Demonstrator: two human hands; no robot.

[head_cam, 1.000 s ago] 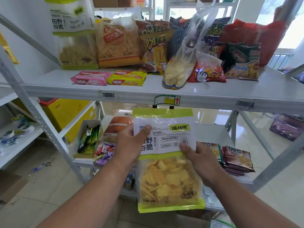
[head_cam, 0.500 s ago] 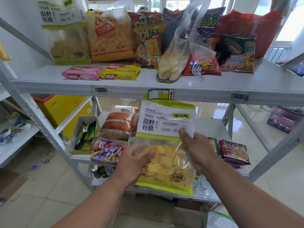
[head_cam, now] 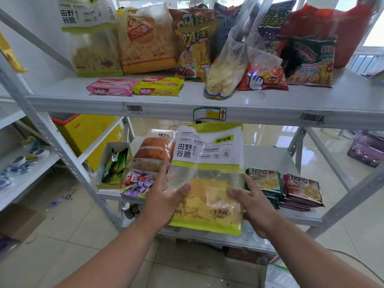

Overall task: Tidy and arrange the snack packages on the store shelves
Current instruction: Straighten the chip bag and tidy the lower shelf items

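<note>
I hold a green-and-white bag of yellow square crackers [head_cam: 207,163] upright in front of the lower shelf. My left hand [head_cam: 166,196] grips its lower left edge, thumb on the clear front. My right hand [head_cam: 252,202] grips the lower right edge, thumb on the front too. A matching bag [head_cam: 91,38] stands at the left of the upper shelf [head_cam: 187,104], next to an orange biscuit bag [head_cam: 147,40] and other upright snack bags. Pink [head_cam: 112,87] and yellow [head_cam: 158,87] wafer packs lie flat at that shelf's front.
On the lower shelf [head_cam: 270,156] sit an orange bag [head_cam: 158,148], a box of green sachets [head_cam: 116,163], a tray of small candies [head_cam: 138,182] and stacked cracker packs [head_cam: 291,190]. A clear plastic bag [head_cam: 230,65] leans on the upper shelf. A yellow bin [head_cam: 89,132] stands behind left.
Both hands have slid down from the bag's label to its lower edges. The bag now sits lower and closer to the lower shelf, and the view has moved nearer the shelves.
</note>
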